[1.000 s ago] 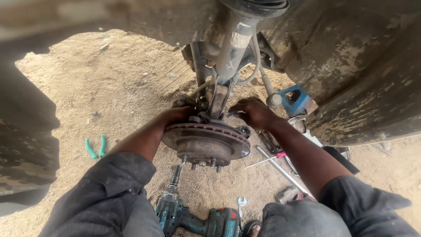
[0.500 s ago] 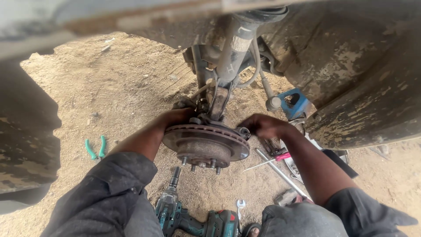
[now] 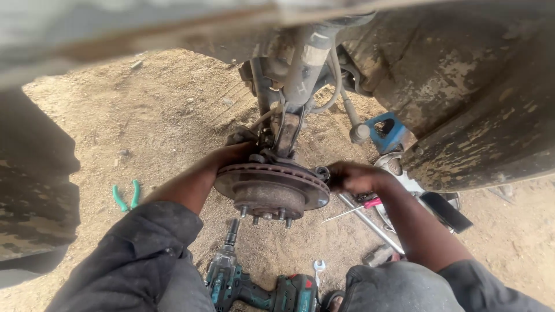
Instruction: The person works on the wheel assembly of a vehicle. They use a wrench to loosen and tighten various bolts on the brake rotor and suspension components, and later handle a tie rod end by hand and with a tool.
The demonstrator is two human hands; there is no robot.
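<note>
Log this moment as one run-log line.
left hand: behind brake disc, grip hidden | right hand: closed at disc's right edge | impact driver: on dirt below | green pliers: left

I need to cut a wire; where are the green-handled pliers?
In the head view, the green-handled pliers lie on the sandy ground, beside the left sleeve.

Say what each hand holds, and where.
Left hand grips the brake disc at its rear left rim; right hand grips its right edge.
</note>
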